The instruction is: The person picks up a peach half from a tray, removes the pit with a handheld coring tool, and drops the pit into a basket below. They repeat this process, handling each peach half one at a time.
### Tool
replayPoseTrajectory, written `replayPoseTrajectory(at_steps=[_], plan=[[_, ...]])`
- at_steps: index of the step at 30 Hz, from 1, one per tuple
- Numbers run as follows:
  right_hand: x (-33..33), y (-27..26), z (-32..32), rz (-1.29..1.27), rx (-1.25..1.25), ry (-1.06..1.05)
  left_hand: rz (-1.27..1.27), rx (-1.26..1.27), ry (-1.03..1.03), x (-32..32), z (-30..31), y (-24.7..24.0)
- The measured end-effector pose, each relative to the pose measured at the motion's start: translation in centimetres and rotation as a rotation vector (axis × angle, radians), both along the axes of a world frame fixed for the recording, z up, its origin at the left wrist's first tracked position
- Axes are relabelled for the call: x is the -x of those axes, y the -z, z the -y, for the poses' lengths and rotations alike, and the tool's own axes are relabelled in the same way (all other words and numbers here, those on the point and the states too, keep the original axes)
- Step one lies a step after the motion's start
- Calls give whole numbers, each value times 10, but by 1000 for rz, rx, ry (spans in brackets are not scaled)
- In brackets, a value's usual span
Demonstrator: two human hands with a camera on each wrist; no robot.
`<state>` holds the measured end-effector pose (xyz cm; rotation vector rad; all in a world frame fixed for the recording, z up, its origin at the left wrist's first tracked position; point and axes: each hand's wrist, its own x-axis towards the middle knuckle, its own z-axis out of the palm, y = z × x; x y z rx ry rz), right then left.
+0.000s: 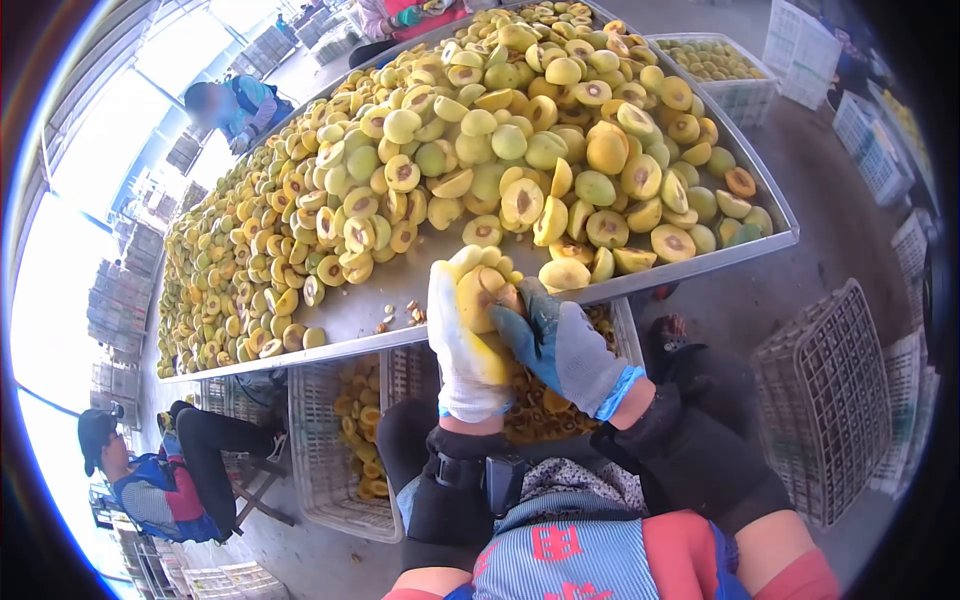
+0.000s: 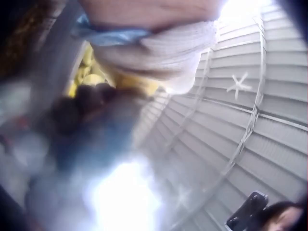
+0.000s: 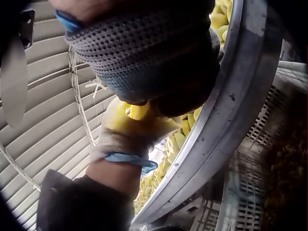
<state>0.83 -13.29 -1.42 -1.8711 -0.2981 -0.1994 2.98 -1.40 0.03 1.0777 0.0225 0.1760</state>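
Note:
In the head view my left hand [image 1: 468,345], in a white glove stained yellow, holds a yellow stone fruit [image 1: 480,298] in its fingers over the tray's near edge. My right hand [image 1: 563,350], in a grey-blue glove, meets it from the right, thumb and fingers bent and pinching at the fruit's brownish side. Both hands come together in the right wrist view, the dark right glove [image 3: 149,60] in front of the yellowed left glove [image 3: 130,125]. Glove and fingers hide most of the fruit there. The left wrist view is blurred around the left glove [image 2: 159,55].
A large metal tray [image 1: 380,345] bears a heap of halved stone fruit [image 1: 400,180], with several loose pits near its front rim. Below stand plastic crates [image 1: 310,450] with fruit pieces. An upright crate [image 1: 825,400] is at right. Other people [image 1: 165,480] sit around the tray.

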Motion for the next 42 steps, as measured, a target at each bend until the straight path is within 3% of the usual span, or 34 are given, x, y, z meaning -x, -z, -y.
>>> replayPoseTrajectory(at_steps=[2, 5, 11, 14, 15, 17, 20, 23, 26, 27, 29, 30, 31, 32, 33, 34, 35, 36, 38, 41, 42], plan=[[-1, 1, 2, 21, -14, -15, -85, 179, 3, 2, 5, -3], [7, -5, 4, -31, 158, -23, -127, 326, -63, -1, 6, -6], [8, 6, 1, -143, 89, -63, -102, 130, -73, 12, 14, -16], [12, 6, 1, -160, 131, -92, -56, -150, -105, 14, 10, -16], [13, 3, 1, -172, 146, -107, -175, 82, -134, 10, 11, -20], [14, -3, 3, -196, 176, -139, -106, -99, -63, 11, 1, -13], [14, 28, -11, -128, -163, -180, -36, -163, -9, 4, -6, 4], [12, -2, 9, -762, -370, -522, 49, -150, 96, 1, -12, 6], [12, -11, 27, -1161, -722, -863, 19, 36, 127, 0, -11, -2], [17, -10, 26, -1113, -756, -867, -42, 146, 85, 2, -10, -8], [23, -26, 29, -912, -417, -900, -131, 422, 34, -5, -19, -13], [25, -31, 30, -805, -250, -912, -63, 422, 80, -9, -42, -12], [28, 8, 18, -831, -153, -682, -56, 495, 10, -8, -59, -19], [33, 15, 19, -662, -15, -585, -93, 358, -120, -1, -91, -17], [37, 21, 22, -490, 117, -481, -188, 35, -465, 20, -92, -36], [38, 23, 23, -315, 246, -368, -171, -155, -419, 33, -123, -34], [36, 0, 28, -432, 279, -383, -270, -622, -493, 37, -162, -29], [36, -2, 26, -387, 264, -361, -422, -1111, -607, 43, -187, -25], [38, -5, 26, -300, 248, -324, -287, -1644, -805, 47, -198, -21], [36, -3, 19, -220, 192, -252, 40, -1268, -485, 4, -151, -25], [34, -2, 19, -232, 200, -228, -22, -1168, -326, -11, -118, -33]])
